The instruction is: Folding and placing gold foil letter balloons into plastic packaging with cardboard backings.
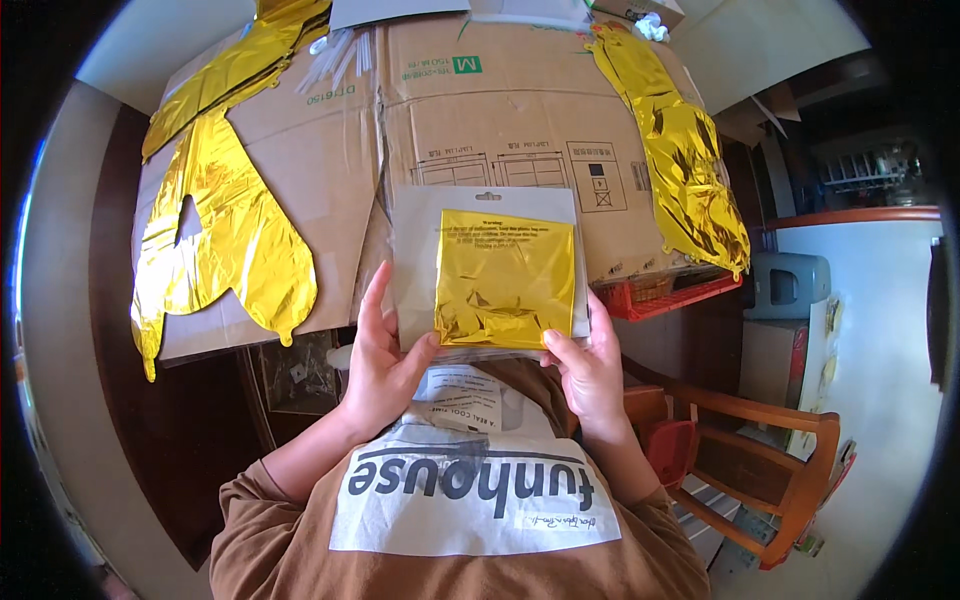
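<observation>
Between both hands I hold a flat clear plastic packet [505, 285] with a folded gold foil balloon inside and a hang hole at its top edge. My left hand [385, 345] grips its lower left side, thumb on the front. On the lower right edge, my right hand [585, 355] pinches it the same way. A flat gold letter-shaped foil balloon [225, 235] lies left of the packet, hanging over the cardboard's near edge. More gold foil [225, 75] is spread at the far left. Along the right side lies another crumpled gold foil piece [675, 145].
Flattened cardboard [480, 120] with printed marks covers the table. Thin clear strips [338, 55] lie at the far left. A red plastic basket [675, 297] sits below the right edge, near a wooden chair [745, 455] and a grey-blue plastic stool [788, 285].
</observation>
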`<control>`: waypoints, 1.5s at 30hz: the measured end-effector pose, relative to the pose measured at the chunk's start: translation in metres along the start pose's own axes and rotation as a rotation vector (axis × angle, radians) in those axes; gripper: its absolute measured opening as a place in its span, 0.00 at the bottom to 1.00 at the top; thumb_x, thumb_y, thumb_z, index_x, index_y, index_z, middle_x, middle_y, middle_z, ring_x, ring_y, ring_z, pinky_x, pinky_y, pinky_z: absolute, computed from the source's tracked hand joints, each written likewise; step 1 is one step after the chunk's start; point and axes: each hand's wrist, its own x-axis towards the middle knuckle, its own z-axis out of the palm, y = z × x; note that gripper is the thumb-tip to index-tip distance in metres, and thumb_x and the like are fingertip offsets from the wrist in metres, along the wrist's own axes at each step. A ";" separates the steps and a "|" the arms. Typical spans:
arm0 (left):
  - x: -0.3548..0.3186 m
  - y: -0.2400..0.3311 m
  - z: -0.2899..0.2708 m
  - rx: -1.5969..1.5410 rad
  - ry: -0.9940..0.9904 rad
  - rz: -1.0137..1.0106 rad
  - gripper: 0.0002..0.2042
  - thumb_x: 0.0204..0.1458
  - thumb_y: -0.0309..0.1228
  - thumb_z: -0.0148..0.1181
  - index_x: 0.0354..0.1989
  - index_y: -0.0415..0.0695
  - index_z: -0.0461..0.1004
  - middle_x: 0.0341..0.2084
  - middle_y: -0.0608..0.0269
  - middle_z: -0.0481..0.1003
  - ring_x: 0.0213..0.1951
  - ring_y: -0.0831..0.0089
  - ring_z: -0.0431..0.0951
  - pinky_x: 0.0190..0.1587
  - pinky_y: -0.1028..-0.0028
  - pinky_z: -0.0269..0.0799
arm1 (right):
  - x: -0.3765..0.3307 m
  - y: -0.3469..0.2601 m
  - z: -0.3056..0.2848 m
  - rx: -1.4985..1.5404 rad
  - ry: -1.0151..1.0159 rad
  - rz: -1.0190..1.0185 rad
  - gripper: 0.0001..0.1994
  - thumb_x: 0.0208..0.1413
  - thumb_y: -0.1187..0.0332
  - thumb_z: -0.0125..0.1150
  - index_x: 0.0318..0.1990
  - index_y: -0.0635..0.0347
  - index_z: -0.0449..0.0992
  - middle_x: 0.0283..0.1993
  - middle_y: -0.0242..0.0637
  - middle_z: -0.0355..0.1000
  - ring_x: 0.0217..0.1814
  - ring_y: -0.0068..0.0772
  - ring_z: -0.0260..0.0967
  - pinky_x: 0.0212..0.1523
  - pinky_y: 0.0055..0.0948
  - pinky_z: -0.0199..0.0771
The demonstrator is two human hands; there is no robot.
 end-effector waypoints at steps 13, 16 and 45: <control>0.011 -0.011 -0.006 0.878 0.117 0.293 0.40 0.54 0.29 0.67 0.73 0.38 0.52 0.22 0.51 0.76 0.21 0.68 0.79 0.27 0.69 0.75 | 0.007 0.009 0.008 -0.195 0.153 -0.007 0.29 0.59 0.75 0.65 0.66 0.66 0.60 0.43 0.37 0.77 0.30 0.23 0.76 0.30 0.21 0.77; 0.006 -0.006 -0.009 0.832 0.045 0.191 0.42 0.53 0.29 0.69 0.74 0.40 0.52 0.29 0.50 0.78 0.30 0.67 0.82 0.33 0.72 0.75 | 0.009 0.008 0.005 -0.181 0.139 0.011 0.31 0.59 0.73 0.67 0.67 0.66 0.59 0.45 0.38 0.77 0.31 0.23 0.77 0.31 0.22 0.77; -0.004 -0.009 -0.003 0.153 -0.001 0.090 0.36 0.58 0.18 0.60 0.75 0.44 0.53 0.42 0.61 0.81 0.35 0.83 0.78 0.34 0.79 0.74 | -0.002 0.023 -0.020 -0.113 0.198 -0.029 0.09 0.61 0.67 0.68 0.36 0.63 0.76 0.30 0.36 0.79 0.30 0.21 0.75 0.36 0.25 0.75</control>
